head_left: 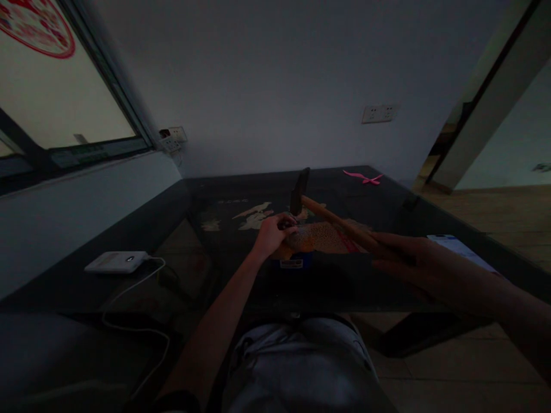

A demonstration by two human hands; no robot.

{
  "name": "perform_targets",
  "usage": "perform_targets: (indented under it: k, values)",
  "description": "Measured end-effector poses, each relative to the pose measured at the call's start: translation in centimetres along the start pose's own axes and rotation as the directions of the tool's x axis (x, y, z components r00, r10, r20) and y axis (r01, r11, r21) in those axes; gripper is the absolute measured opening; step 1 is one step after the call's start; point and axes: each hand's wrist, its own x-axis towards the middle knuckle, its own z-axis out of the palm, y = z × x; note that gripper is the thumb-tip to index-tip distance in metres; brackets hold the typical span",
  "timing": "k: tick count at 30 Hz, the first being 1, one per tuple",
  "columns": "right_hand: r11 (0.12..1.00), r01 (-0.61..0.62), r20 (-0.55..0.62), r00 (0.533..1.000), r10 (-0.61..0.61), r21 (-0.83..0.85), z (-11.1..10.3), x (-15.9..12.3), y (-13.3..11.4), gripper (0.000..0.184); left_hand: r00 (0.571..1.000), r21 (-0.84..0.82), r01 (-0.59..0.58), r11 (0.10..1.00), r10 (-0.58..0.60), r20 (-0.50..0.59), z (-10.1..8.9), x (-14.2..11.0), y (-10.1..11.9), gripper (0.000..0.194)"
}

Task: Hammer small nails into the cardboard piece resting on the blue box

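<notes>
My right hand is wrapped round the wooden handle of a hammer. The dark hammer head is raised just above and beside my left hand. My left fingers are pinched together over the left end of a brown board with many small dark specks or holes. Whatever lies between those fingertips is too small and dark to make out. A blue object with a white label sits under the near edge of the board.
A dark, glossy table with a bird pattern carries everything. A white power bank with a cable lies on the left. A pink ribbon-like thing is at the back right, a pale blue-white sheet at the right edge.
</notes>
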Motion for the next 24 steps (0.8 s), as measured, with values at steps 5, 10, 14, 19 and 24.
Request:
perform_targets:
  k: [5, 10, 14, 19, 24]
  values:
    - [0.995, -0.095, 0.054, 0.994, 0.096, -0.022, 0.26, 0.29, 0.38, 0.033, 0.999, 0.005, 0.033, 0.999, -0.033, -0.006, -0.06, 0.0, -0.11, 0.013]
    - [0.999, -0.045, 0.017, 0.999, 0.046, -0.011, 0.1, 0.03, -0.01, 0.04, 1.0, 0.023, 0.026, 0.999, -0.026, -0.015, -0.06, 0.0, 0.09, 0.013]
    - [0.998, -0.043, 0.038, 0.998, 0.044, -0.045, 0.26, 0.06, 0.42, 0.038, 0.999, 0.031, 0.037, 0.999, -0.036, -0.007, -0.11, 0.02, 0.17, 0.013]
    - [0.987, -0.077, 0.078, 0.993, 0.089, -0.143, 0.24, 0.2, 0.68, 0.041, 1.0, -0.008, 0.019, 1.0, -0.019, -0.001, -0.1, 0.06, -0.41, 0.016]
    - [0.976, -0.076, 0.136, 0.985, 0.105, -0.204, 0.22, 0.13, 0.31, 0.048, 0.999, 0.001, 0.045, 0.999, -0.045, -0.009, -0.05, 0.08, -0.44, 0.015]
